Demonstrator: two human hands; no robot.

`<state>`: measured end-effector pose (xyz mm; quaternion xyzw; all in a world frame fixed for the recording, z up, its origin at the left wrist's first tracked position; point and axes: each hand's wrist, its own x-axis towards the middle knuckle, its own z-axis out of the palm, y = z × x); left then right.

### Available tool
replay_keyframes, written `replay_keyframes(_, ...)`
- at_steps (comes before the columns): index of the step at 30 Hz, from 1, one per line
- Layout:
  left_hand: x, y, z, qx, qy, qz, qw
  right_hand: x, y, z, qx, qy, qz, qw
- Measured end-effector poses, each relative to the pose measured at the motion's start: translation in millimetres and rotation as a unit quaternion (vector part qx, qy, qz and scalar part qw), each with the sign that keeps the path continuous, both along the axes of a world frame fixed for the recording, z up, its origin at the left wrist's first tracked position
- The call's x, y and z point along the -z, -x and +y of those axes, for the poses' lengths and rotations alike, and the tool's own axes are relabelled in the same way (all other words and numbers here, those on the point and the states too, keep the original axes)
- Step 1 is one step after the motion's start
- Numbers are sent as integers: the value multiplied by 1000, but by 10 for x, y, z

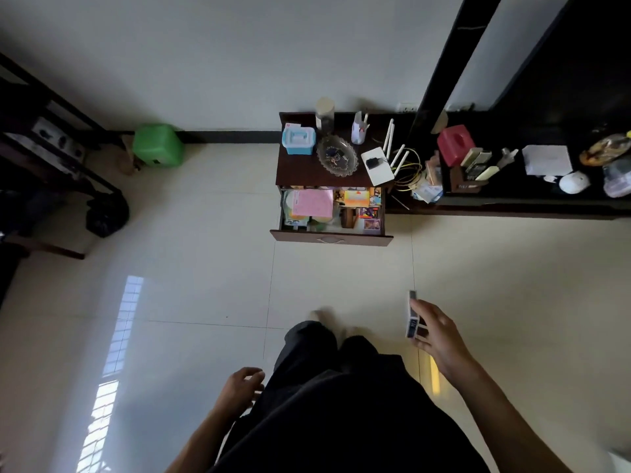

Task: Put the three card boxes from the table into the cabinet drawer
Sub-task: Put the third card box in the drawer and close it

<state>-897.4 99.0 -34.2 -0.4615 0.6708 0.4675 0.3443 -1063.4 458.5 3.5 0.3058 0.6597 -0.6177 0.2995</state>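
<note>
My right hand [435, 331] grips a stack of card boxes [414, 319], blue, white and dark red, held edge-on at waist height over the tiled floor. How many boxes are in the stack I cannot tell. My left hand [240, 385] hangs beside my dark trousers with loosely curled fingers and holds nothing. Ahead stands a small dark wooden cabinet [307, 169] against the wall. Its top drawer [329, 237] is pulled out and filled with a pink sheet, colourful small boxes and other items.
On the cabinet top are a blue storage box [298, 141], a glass dish [337, 156] and a white router [377, 165]. A long dark shelf [512, 203] with clutter runs to the right. A green container [157, 145] and a black bag [107, 213] sit at left.
</note>
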Motion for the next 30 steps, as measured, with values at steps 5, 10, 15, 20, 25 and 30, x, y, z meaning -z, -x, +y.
replay_keyframes(5,114,325,-300,31,28,-21,999,51,636,-356,2,-10,-16,1000)
replay_keyframes(10,149,1034,-782,56,29,-23,998,48,1181,-817,10,-18,-10,1000)
replay_keyframes(15,98,2098,-1139,49,-6,-12,999,8,1622,-1125,-2,-28,5,1000)
replay_keyframes(20,-120,3221,-1180,54,-15,46,997,-4,1994,-1262,20,-14,-35,999)
replay_keyframes(25,-174,3955,-1093,42,-29,77,996,72,2368,-1263,27,-13,-59,998)
replay_keyframes(30,-92,4175,-992,6,-24,38,999,162,2829,-1186,11,-14,-71,997)
